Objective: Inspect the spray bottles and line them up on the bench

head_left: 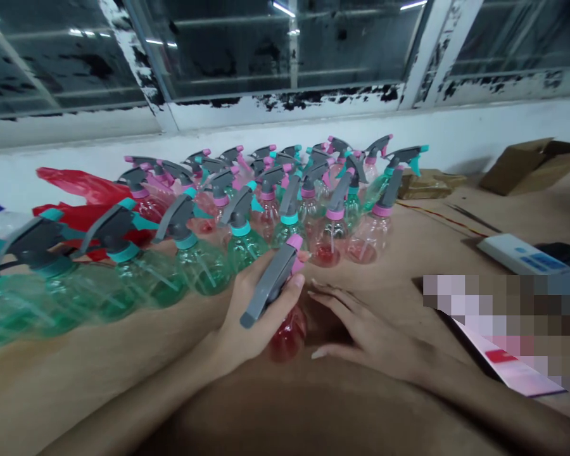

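My left hand (254, 310) is wrapped round the grey trigger head (270, 282) of a pink spray bottle (287, 335) that stands on the brown table (408, 253). My right hand (361, 326) lies just right of that bottle, fingers stretched out flat toward its base and holding nothing. Whether its fingertips touch the bottle I cannot tell. Directly behind stands a packed cluster of green spray bottles (204, 266) and pink spray bottles (327, 244), all with grey triggers.
A red plastic bag (83, 190) lies at the back left by the white wall. At the right are a white device (522, 253), a pink-and-white card (513, 367), cardboard boxes (532, 164) and a thin cable (441, 218). Windows run along the back.
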`<action>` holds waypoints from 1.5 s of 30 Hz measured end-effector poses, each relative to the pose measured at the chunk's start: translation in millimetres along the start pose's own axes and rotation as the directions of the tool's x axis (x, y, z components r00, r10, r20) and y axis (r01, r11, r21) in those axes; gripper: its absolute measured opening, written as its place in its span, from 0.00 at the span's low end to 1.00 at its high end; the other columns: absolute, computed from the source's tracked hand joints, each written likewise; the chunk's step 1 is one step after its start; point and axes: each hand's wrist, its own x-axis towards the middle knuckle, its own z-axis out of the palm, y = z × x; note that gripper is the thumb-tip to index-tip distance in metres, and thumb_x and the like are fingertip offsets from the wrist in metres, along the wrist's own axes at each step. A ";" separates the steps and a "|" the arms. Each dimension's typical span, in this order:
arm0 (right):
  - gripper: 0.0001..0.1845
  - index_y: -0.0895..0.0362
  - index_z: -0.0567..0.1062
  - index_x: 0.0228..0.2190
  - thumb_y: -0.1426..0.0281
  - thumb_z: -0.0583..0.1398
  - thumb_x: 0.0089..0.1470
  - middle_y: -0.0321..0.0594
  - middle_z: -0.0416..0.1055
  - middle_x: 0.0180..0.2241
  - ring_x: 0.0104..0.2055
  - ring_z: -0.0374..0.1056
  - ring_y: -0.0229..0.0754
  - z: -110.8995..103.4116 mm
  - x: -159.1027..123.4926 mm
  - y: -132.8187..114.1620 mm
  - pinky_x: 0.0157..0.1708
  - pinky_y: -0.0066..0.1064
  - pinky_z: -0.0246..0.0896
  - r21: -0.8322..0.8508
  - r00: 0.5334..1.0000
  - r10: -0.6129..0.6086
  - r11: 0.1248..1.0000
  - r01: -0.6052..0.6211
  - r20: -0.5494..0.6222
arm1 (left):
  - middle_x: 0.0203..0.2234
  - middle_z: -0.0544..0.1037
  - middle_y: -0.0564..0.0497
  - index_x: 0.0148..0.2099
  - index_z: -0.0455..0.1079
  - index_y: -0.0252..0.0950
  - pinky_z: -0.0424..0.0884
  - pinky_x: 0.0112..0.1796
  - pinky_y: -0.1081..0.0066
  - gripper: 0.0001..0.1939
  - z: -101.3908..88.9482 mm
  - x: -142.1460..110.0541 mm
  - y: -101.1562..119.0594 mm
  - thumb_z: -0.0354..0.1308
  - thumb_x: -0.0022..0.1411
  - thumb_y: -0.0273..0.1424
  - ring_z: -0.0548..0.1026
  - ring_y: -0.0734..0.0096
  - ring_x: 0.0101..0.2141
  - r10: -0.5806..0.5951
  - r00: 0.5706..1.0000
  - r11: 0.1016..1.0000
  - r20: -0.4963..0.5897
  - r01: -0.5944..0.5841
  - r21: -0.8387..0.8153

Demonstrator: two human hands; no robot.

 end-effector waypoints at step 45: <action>0.38 0.61 0.64 0.47 0.49 0.62 0.41 0.52 0.70 0.41 0.40 0.66 0.51 -132.1 -23.7 137.7 0.38 0.39 0.60 -0.038 0.790 0.297 0.926 -0.375 -0.537 | 0.30 0.74 0.52 0.35 0.64 0.39 0.66 0.36 0.67 0.03 116.8 23.6 -0.3 0.52 0.62 0.31 0.72 0.69 0.33 -0.072 0.981 0.960 0.179 0.117 -0.254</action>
